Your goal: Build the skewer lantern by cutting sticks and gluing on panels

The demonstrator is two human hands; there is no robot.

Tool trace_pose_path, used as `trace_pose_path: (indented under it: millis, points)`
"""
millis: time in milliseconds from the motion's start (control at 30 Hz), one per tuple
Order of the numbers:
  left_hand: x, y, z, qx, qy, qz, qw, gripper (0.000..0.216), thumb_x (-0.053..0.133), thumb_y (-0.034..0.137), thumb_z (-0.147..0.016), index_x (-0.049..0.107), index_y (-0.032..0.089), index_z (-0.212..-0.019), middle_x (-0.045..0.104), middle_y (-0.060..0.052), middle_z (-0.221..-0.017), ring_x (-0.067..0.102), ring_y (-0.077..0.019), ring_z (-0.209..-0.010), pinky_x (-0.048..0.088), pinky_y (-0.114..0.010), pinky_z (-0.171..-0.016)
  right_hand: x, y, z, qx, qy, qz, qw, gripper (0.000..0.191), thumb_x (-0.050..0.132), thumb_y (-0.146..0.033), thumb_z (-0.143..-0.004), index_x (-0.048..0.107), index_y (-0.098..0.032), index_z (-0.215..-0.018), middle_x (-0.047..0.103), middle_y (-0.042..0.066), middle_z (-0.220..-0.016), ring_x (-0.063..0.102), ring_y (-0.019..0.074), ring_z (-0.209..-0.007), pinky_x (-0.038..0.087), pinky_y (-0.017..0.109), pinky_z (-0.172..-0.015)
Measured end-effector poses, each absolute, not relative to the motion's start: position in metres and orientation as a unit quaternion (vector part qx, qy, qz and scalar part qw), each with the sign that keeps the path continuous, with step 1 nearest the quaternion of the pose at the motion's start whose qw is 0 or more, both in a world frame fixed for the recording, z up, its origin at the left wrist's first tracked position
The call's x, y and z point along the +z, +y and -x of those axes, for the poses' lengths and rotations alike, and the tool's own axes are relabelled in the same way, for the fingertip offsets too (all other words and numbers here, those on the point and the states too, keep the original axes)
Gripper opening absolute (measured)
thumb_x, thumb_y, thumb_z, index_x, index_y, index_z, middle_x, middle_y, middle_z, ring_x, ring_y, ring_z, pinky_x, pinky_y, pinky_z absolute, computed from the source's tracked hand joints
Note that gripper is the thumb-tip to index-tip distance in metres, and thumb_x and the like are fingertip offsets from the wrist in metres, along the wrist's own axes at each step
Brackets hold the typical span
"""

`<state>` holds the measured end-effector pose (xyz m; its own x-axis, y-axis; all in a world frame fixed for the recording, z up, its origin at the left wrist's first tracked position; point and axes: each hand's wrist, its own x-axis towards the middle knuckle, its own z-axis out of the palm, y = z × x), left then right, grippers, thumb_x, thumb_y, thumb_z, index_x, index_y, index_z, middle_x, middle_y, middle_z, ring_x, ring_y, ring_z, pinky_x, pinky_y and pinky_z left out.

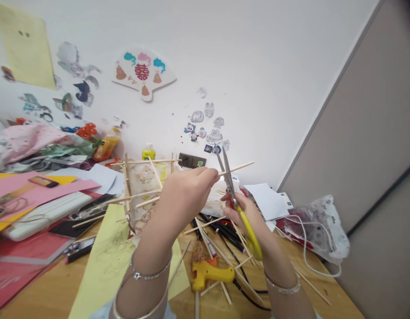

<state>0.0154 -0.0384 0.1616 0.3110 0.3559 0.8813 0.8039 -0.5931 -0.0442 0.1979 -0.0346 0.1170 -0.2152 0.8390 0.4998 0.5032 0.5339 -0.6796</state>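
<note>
My left hand (pixel 188 195) is raised above the desk, its fingers pinched on a thin wooden stick (pixel 240 167) that points right. My right hand (pixel 247 215) grips yellow-handled scissors (pixel 229 181); their blades stand apart around the stick just right of my left fingertips. Behind my left hand stands a frame of wooden sticks (pixel 141 186) with paper panels showing cartoon figures.
Loose sticks (pixel 221 248), black pens (pixel 224 230) and a yellow glue gun (pixel 208 272) lie on the wooden desk (pixel 52 292). Pink and yellow paper (pixel 32 188) is piled at left, a plastic bag (pixel 321 226) at right. The wall behind carries stickers and a paper fan (pixel 143 73).
</note>
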Motion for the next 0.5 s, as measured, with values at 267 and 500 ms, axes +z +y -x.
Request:
trace_pose_path:
  millis: [267, 500]
  points:
    - [0.164, -0.049, -0.019, -0.544, -0.397, 0.706, 0.217, 0.026, 0.036, 0.023, -0.092, 0.060, 0.019, -0.082, 0.062, 0.000, -0.065, 0.054, -0.0113, -0.057, 0.034, -0.021, -0.053, 0.122, -0.041, -0.225, 0.116, -0.789, 0.410, 0.444, 0.062, 0.056, -0.060, -0.074, 0.045, -0.020, -0.120, 0.054, 0.009, -0.103, 0.052, 0.0247, -0.094, 0.044, 0.038, -0.082]
    - [0.172, -0.060, -0.002, -0.566, -0.378, 0.729, 0.072, 0.024, 0.038, 0.027, -0.092, 0.056, 0.019, -0.077, 0.055, 0.003, -0.061, 0.050, -0.0107, -0.056, 0.035, -0.021, -0.054, 0.112, -0.020, -0.270, 0.141, -0.772, 0.528, 0.323, 0.069, 0.067, -0.050, -0.066, 0.049, -0.018, -0.125, 0.054, 0.013, -0.122, 0.053, 0.0278, -0.106, 0.043, 0.041, -0.090]
